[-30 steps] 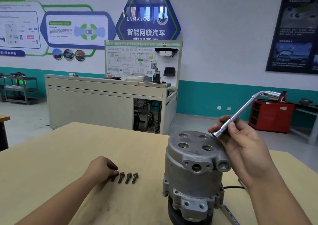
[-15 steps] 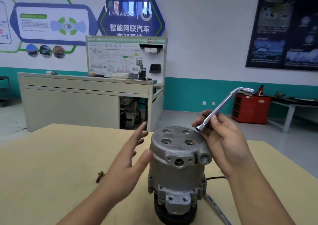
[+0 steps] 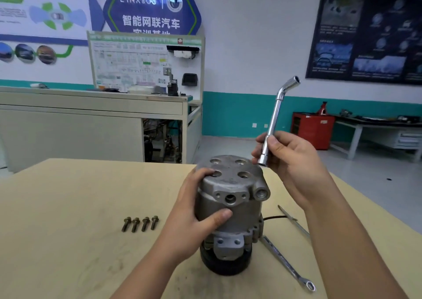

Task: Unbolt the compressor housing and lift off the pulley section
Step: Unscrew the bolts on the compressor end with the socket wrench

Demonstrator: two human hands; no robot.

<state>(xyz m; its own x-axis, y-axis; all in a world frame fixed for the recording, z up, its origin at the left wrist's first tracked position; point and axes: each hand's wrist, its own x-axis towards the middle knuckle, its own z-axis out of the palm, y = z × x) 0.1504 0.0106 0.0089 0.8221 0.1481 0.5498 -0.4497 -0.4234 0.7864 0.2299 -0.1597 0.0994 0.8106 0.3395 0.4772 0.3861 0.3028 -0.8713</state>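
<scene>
Four bolts [image 3: 140, 223] lie lower left; your left hand [image 3: 195, 218] grips compressor housing [image 3: 233, 184], right hand [image 3: 294, 163] pinches L-shaped socket wrench [image 3: 275, 115].

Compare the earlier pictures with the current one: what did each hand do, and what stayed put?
The left hand left the four bolts, swung right and now grips the compressor housing. The right hand still holds the socket wrench but has tipped it more upright. Unchanged: bolts in a row, compressor standing on its pulley, flat spanner on the table.
</scene>
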